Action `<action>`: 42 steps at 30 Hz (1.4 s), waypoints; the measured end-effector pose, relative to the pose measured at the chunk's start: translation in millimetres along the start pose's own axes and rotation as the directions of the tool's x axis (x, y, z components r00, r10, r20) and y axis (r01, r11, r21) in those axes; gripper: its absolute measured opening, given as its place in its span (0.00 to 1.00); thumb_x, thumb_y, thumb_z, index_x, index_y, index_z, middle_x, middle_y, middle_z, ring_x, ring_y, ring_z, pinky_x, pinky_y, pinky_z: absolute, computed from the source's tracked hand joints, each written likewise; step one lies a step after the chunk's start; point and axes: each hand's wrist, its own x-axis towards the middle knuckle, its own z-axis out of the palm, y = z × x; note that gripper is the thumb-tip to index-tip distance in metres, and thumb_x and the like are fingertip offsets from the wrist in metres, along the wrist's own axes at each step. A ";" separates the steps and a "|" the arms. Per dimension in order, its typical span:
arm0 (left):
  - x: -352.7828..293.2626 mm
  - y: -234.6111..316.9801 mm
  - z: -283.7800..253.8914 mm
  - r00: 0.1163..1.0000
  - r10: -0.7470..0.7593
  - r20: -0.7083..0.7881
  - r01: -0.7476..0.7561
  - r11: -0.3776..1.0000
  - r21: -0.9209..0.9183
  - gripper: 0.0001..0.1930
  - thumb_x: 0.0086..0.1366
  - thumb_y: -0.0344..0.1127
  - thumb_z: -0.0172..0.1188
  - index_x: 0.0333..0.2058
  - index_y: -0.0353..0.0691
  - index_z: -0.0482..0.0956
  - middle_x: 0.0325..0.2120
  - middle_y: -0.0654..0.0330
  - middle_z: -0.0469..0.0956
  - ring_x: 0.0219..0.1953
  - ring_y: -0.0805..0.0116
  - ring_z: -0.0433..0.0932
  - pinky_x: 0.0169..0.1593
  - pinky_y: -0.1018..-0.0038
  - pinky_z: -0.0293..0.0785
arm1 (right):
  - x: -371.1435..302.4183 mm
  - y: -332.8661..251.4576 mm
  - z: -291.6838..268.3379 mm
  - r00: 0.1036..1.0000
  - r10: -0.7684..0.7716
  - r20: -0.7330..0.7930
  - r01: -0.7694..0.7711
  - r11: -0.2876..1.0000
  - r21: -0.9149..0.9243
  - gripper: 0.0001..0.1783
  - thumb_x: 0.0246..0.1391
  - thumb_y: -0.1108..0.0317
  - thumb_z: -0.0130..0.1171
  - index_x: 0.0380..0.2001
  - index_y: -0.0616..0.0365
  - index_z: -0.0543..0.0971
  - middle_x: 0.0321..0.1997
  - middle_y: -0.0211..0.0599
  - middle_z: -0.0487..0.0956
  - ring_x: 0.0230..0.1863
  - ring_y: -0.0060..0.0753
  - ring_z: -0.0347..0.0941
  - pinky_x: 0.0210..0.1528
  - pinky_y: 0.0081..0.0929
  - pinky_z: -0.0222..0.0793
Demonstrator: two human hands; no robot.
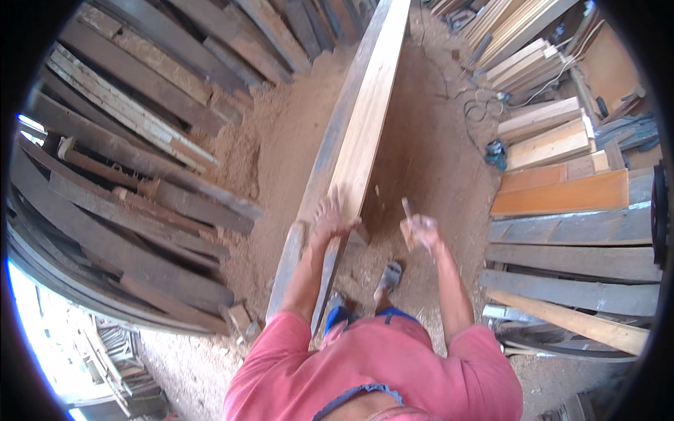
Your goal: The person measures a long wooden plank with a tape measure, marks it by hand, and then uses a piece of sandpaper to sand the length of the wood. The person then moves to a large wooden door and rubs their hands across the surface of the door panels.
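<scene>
A long pale wooden beam (365, 112) runs from the top of the view down to my knees, its near end resting on the sawdust floor. My left hand (330, 217) lies flat on the beam's near end, fingers spread. My right hand (420, 230) is raised to the right of the beam and grips a small wooden-handled tool (407, 214), whose thin tip sticks upward. My foot in a grey sandal (390, 275) stands between the beam and my right arm.
Dark weathered planks (126, 196) are stacked along the left. Lighter boards (554, 133) and grey planks (569, 259) lie piled on the right, with a cable (484, 105) and a blue tool (496, 153) near them. Sawdust (281, 140) covers the floor.
</scene>
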 end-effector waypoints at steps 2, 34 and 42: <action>5.2 -40.3 9.7 0.904 0.262 -0.337 -0.392 0.822 -0.413 0.66 0.51 0.68 0.70 0.76 0.48 0.37 0.68 0.29 0.55 0.69 0.34 0.59 0.70 0.40 0.51 | 24.3 -15.3 21.3 0.999 -0.026 -0.036 0.014 0.958 -0.285 0.17 0.54 0.53 0.72 0.28 0.55 0.83 0.26 0.26 0.81 0.30 0.19 0.74 0.35 0.25 0.70; -37.4 -83.9 9.2 0.932 0.291 -0.216 -0.351 0.872 -0.340 0.39 0.63 0.53 0.61 0.67 0.36 0.63 0.59 0.47 0.73 0.64 0.51 0.66 0.70 0.52 0.52 | 78.6 -98.9 265.2 0.848 -0.377 -0.372 -0.379 0.060 -0.924 0.28 0.57 0.42 0.64 0.52 0.49 0.82 0.69 0.51 0.65 0.62 0.65 0.67 0.59 0.54 0.66; -34.0 -89.5 14.5 0.932 0.260 -0.252 -0.334 0.885 -0.325 0.39 0.63 0.53 0.60 0.67 0.37 0.64 0.58 0.46 0.74 0.64 0.51 0.66 0.69 0.52 0.52 | 11.4 -67.2 291.9 0.873 -0.365 -0.323 -0.312 0.089 -0.946 0.28 0.56 0.40 0.64 0.52 0.46 0.82 0.72 0.51 0.61 0.62 0.65 0.65 0.60 0.55 0.62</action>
